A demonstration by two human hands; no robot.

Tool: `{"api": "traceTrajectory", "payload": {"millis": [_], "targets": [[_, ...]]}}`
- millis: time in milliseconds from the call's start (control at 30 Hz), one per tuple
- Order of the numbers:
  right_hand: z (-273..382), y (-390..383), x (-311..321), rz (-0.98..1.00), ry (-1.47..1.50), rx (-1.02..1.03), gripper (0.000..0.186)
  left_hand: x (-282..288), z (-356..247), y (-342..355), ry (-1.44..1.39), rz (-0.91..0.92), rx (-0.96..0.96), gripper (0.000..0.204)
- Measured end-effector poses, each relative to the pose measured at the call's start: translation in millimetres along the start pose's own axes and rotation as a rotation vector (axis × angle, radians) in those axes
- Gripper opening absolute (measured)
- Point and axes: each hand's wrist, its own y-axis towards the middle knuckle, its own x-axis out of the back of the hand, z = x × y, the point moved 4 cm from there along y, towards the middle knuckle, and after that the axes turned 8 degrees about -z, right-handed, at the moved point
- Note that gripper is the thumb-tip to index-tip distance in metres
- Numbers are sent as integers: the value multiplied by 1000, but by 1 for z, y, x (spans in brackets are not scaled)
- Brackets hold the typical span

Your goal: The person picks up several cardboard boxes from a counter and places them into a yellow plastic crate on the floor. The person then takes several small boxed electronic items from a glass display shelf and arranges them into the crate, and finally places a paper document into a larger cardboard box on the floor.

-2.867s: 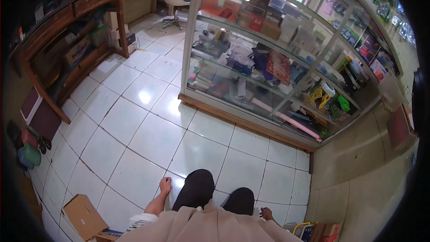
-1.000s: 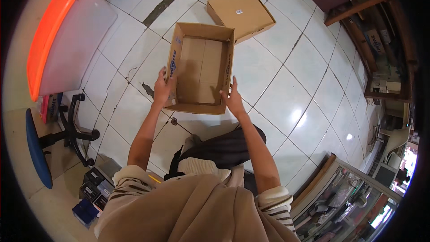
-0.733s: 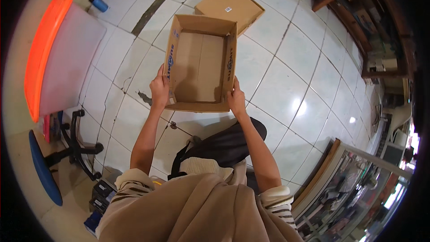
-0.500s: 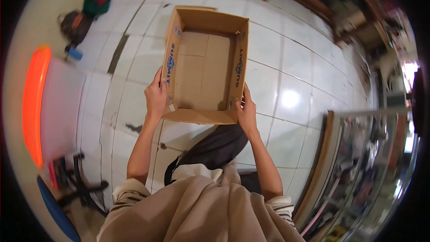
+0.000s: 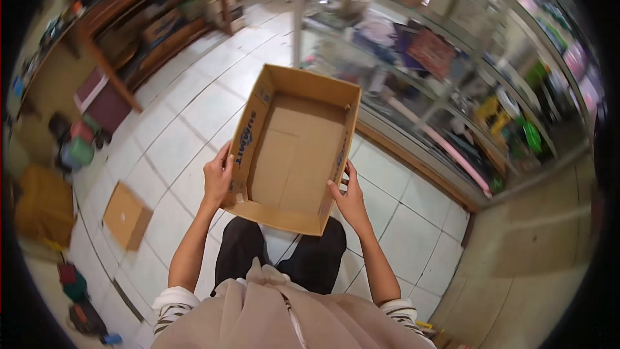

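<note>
Out in front of me I carry a brown cardboard box [image 5: 294,136], its top facing me, with blue print on the inner side walls. Nothing lies inside it. My left hand [image 5: 218,178] grips the near part of its left wall, thumb on the inner side and fingers outside. On the right wall, my right hand [image 5: 349,197] holds near the front corner, thumb over the edge. The box is above the floor, over my knees, and slightly tilted.
A glass display case [image 5: 413,58] full of mixed goods stands ahead and to the right. On the white tiled floor [image 5: 174,148] at the left lies a smaller cardboard box [image 5: 127,215]. Farther back left are wooden shelves [image 5: 155,58] and a purple container [image 5: 106,105].
My view has turned to the right, so the glass case is now ahead and the orange-lidded bin is out of sight. Both hands still hold the box.
</note>
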Motion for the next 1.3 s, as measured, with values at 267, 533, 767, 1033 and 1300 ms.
{"api": "traceTrajectory", "payload": {"millis": [267, 533, 767, 1033, 1300], "targets": [[-47, -14, 137, -390, -128, 67, 72, -118, -101, 18, -216, 367, -217, 33], [-18, -57, 200, -500, -219, -240, 77, -177, -177, 31, -360, 572, -463, 33], [-6, -107, 216, -730, -332, -245, 77, -227, -218, 7, -419, 856, -545, 33], [-41, -112, 224, -883, -65, -459, 72, -271, -202, -6, -500, 1002, -515, 36], [-89, -97, 213, -1012, 178, -517, 71, -304, -145, -62, -307, 927, -130, 98]]}}
